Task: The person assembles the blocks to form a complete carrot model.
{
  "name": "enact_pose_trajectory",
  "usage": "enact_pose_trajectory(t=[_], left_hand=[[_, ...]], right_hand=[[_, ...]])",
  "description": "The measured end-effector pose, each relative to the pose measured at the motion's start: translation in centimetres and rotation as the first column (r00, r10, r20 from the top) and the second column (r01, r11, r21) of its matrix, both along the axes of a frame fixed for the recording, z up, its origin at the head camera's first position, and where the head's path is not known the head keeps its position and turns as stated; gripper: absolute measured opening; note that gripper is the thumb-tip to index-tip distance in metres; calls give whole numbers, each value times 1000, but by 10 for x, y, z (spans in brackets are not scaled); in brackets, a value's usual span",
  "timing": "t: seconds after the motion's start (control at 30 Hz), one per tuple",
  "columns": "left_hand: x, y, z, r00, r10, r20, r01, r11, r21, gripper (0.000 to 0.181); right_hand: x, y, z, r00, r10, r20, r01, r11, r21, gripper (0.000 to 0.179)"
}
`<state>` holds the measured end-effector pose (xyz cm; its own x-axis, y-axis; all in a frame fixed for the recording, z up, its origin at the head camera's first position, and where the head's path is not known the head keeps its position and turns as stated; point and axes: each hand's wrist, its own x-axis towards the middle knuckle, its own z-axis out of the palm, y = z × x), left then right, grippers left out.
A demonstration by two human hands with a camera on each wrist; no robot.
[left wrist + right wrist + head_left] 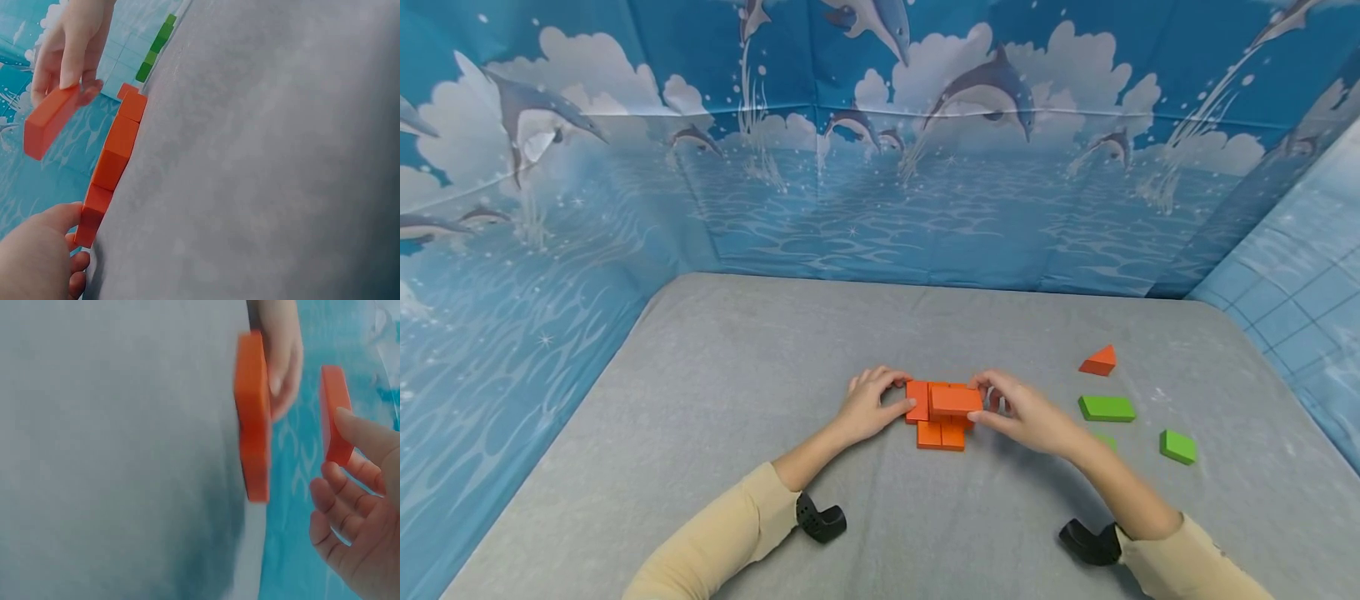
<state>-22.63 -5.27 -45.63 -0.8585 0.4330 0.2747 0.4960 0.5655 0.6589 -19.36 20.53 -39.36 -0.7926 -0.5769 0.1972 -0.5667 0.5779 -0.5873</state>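
Several flat orange blocks point(940, 437) lie together on the grey cloth. My left hand point(865, 406) pinches the leftmost orange block point(919, 391) of this group between thumb and fingers; the left wrist view shows the thumb on its near side. Above the group, my right hand point(1026, 412) holds a rectangular orange block point(953, 402) by its right end. A gap shows between this raised block point(336, 400) and the blocks below point(252, 394) in the right wrist view. In the head view it hides part of the group.
To the right lie an orange triangular block point(1099, 362), a long green block point(1107, 408) and a shorter green block point(1177, 447). Another green block point(1106, 440) shows partly behind the right forearm. A dolphin-print curtain point(880, 208) hangs along the table's back edge.
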Motion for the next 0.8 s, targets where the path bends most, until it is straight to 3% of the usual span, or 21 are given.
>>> enact_pose_trajectory(t=[0.43, 0.8], left_hand=[[0, 0, 1, 1000, -5, -3, 5, 1000, 11, 36], [1, 0, 1, 1000, 3, -5, -3, 1000, 0, 35]], right_hand=[[39, -14, -15, 995, 44, 94, -53, 994, 100, 30], [45, -22, -25, 999, -3, -48, 11, 984, 177, 27]])
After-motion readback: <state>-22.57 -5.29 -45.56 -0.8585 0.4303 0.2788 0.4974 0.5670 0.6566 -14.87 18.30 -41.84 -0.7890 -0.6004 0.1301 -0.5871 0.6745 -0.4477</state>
